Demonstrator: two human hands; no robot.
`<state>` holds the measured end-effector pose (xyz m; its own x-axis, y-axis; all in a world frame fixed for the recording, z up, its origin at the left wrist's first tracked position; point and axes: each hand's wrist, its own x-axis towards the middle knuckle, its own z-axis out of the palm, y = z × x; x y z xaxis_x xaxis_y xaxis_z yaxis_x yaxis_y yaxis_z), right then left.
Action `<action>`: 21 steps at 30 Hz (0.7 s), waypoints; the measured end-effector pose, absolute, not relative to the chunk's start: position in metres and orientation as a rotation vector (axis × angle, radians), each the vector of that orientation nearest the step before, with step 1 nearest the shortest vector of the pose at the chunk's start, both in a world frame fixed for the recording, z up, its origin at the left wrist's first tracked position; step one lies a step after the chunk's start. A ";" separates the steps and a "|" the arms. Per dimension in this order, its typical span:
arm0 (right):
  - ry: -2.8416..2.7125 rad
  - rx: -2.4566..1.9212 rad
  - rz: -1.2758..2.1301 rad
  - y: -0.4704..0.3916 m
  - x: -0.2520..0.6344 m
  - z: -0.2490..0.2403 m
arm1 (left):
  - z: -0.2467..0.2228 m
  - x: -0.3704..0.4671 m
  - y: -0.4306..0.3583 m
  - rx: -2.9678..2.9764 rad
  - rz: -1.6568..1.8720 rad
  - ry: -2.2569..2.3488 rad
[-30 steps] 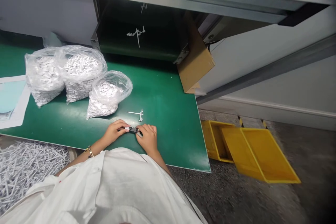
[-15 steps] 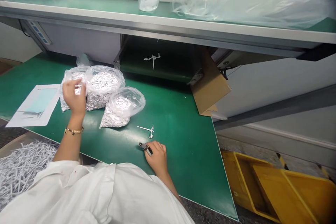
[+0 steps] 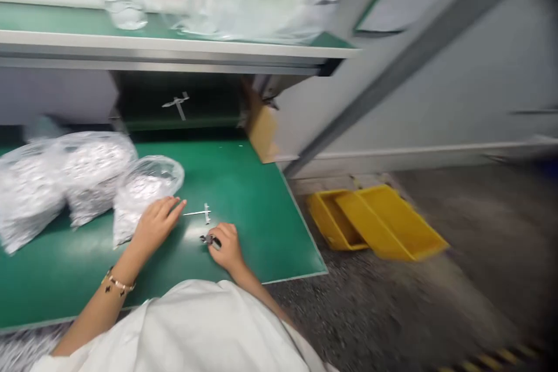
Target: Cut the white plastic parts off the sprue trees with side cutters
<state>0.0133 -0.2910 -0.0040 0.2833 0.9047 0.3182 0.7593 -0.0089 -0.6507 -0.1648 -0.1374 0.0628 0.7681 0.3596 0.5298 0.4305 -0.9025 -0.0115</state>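
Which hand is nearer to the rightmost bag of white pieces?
Left. The left hand is at the near right side of the bag; the right hand, holding a dark tool, is farther right.

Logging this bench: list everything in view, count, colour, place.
Table: 1, green, centre-left
Platform: 1, dark, table back
Bags: 3, clear, table left
Branched pieces: 2, white, table, platform
Pliers: 1, dark, right hand
Cardboard: 1, tan, beside platform
Shelf: 1, green, above table
Bottle: 1, clear, shelf
Film: uncountable, clear, shelf
Bins: 2, yellow, floor right
Strips: many, white, lower left
Bracelet: 1, gold, left arm
Garment: 1, white, bottom
Left hand: 1, bare, at rightmost bag
Right hand: 1, bare, gripping pliers
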 end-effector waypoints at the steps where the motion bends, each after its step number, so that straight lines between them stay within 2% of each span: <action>1: -1.485 -1.811 0.239 -0.291 0.012 -0.004 | 0.050 -0.151 -0.145 -2.935 -0.684 -0.567; 9: -1.332 -1.972 0.136 -0.274 0.026 -0.031 | -0.054 -0.106 -0.132 -3.207 -0.800 -0.375; 14: -1.333 -1.991 0.122 -0.273 0.025 -0.031 | -0.074 -0.107 -0.117 -3.292 -0.932 -0.311; 21: -1.392 -2.084 0.127 -0.275 0.025 -0.018 | -0.090 -0.117 -0.099 -3.409 -0.841 -0.403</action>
<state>0.0247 -0.2748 -0.0176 0.4395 0.8623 0.2513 0.8023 -0.2511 -0.5414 -0.1166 -0.0986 -0.0900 0.8660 0.3027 0.3981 0.1205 -0.8988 0.4215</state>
